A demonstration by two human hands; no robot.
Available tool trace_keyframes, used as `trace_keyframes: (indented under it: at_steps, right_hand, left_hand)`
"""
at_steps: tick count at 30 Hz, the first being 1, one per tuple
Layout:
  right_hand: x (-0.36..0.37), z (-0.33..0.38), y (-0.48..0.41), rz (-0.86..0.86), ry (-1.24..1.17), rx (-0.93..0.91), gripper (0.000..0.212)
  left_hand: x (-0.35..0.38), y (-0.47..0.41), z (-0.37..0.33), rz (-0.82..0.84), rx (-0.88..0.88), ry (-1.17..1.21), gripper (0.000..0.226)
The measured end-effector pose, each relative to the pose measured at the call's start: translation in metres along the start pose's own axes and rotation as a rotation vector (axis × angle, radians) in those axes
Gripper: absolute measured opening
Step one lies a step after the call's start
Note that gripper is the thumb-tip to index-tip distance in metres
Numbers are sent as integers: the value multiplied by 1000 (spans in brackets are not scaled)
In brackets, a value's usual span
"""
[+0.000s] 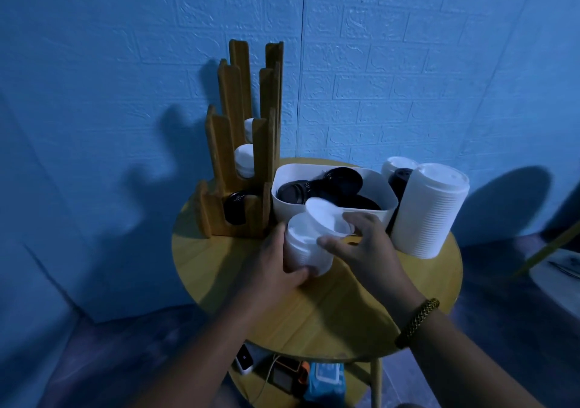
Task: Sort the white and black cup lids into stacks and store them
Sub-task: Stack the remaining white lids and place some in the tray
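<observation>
My left hand (279, 263) grips a short stack of white lids (306, 247) just above the round wooden table (219, 250). Tilted over that stack's top is a single white lid (326, 217), pinched by my right hand (361, 244). Behind them, a white tub (332, 211) holds several loose black lids (332, 185). A wooden slotted rack (248, 144) at the back left carries white lids (245, 159) in an upper slot and black lids (235, 208) in its lowest slot.
A tall stack of white lids (428, 210) leans at the table's right, with another white stack (398, 166) and a black stack (400, 181) behind it. A blue brick-pattern wall stands close behind. A lower shelf holds small devices and a blue packet (326, 379).
</observation>
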State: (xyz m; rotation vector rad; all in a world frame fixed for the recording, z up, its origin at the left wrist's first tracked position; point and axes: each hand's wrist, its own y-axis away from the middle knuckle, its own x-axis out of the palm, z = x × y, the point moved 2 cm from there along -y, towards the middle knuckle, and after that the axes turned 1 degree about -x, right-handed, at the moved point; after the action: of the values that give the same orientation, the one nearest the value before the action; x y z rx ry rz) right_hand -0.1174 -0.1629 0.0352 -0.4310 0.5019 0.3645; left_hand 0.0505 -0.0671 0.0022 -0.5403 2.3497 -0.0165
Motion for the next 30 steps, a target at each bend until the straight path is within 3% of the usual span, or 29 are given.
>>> trace_keyframes:
  at_steps: [3, 7, 9, 12, 15, 17, 19, 24, 27, 30]
  right_hand:
    - [3, 6, 0, -41, 92, -77, 73]
    - [-1, 14, -2, -88, 95, -166, 45]
    - [-3, 16, -1, -140, 56, -204, 42]
    - [-7, 17, -4, -190, -296, -20, 44]
    - [-2, 13, -8, -104, -704, 255, 27]
    - [2, 12, -8, -63, -766, 335, 28]
    - [2, 13, -5, -54, -658, 348, 36]
    - [6, 15, 1, 66, -5, 195, 51]
    - [13, 18, 0, 61, 69, 68, 58]
    - [19, 25, -2, 121, 96, -149, 49]
  left_hand:
    - [2, -2, 1, -4, -16, -5, 96]
    - [2, -3, 2, -8, -3, 3, 98]
    - [2, -4, 2, -10, 14, 15, 99]
    - [2, -3, 3, -15, 33, 31, 100]
    - [1, -2, 4, -14, 41, 33, 101]
    - [0, -2, 2, -10, 41, 23, 101]
    - [0, -1, 1, -9, 39, 18, 102]
    - [2, -1, 0, 9, 0, -22, 98]
    - [0, -1, -2, 18, -6, -13, 98]
    - [-1, 0, -2, 18, -12, -10, 100]
